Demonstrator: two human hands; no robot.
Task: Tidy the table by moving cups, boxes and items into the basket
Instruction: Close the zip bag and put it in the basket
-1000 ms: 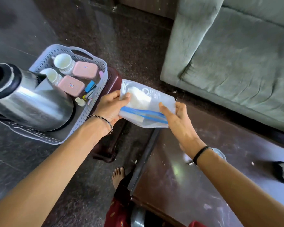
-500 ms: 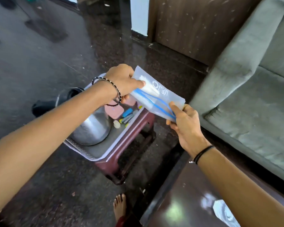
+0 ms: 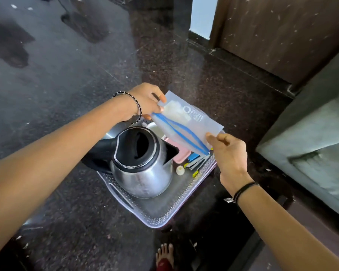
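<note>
Head view: the clear zip pouch (image 3: 186,124), with its blue seal strips and white contents, is held in the air. It is pinched at its far end by the left hand (image 3: 147,102) and at its near corner by the right hand (image 3: 227,151), so both hands are clamped on the one pouch with its length between them. A second ago the pouch was held over the gap beside the desk (image 3: 262,259), clear of the basket. It has since been carried across, and it is now tilted over the far right part of the grey basket (image 3: 159,218), above the pink box (image 3: 181,154) and a white cup (image 3: 155,130). It does not appear to touch either, though that cannot be settled from this angle.

The basket is already occupied by the steel kettle (image 3: 143,173) (lid open) and by a scatter of small items (image 3: 196,163) along its right wall. From this the transfer of the pouch is judged nearly complete. Only lowering and release remain, and little free floor is left except at the near end.
</note>
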